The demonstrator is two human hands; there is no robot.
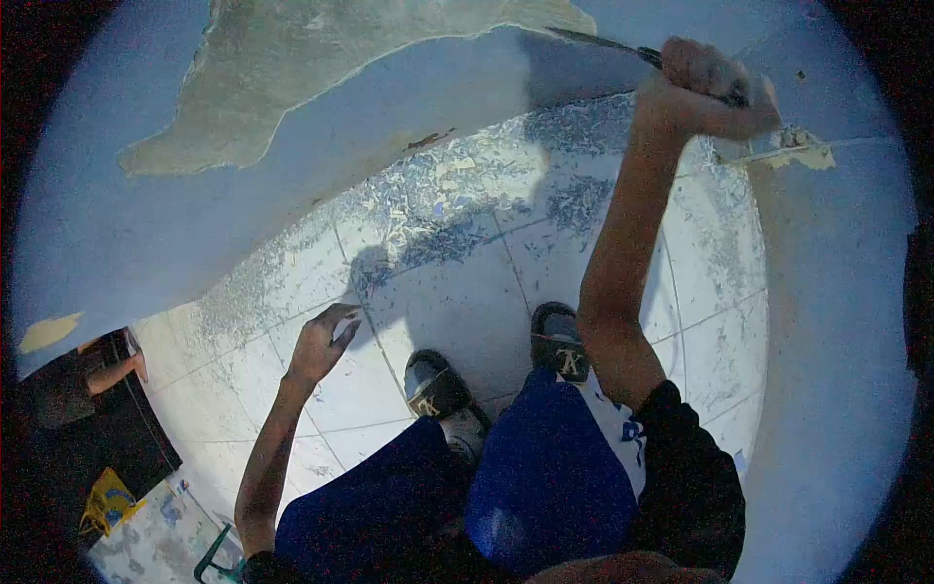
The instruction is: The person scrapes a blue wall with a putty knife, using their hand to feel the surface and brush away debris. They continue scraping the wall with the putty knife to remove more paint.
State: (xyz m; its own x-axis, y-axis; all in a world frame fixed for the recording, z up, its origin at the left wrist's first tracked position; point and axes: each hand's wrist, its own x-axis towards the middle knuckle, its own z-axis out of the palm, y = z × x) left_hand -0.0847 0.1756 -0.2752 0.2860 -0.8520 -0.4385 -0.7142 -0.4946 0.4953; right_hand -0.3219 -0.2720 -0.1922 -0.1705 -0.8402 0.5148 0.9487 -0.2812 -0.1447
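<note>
My right hand [715, 88] is wrapped round the handle of a scraper [608, 43], seen nearly edge-on. The thin dark blade points left, and its tip meets the wall near the edge of a bare grey-beige patch [292, 68]. Blue paint [409, 88] surrounds that patch on the wall. Slight blur covers the right hand. My left hand [324, 343] hangs over the tiled floor with thumb and fingers apart, holding nothing.
Paint flakes [438, 185] litter the white tiles [467, 282] along the wall's foot. My sandalled feet [438, 384] stand below. At lower left another person's hand [136, 365] touches the floor, near a yellow bag [109, 501]. A second blue wall [827, 321] rises at right.
</note>
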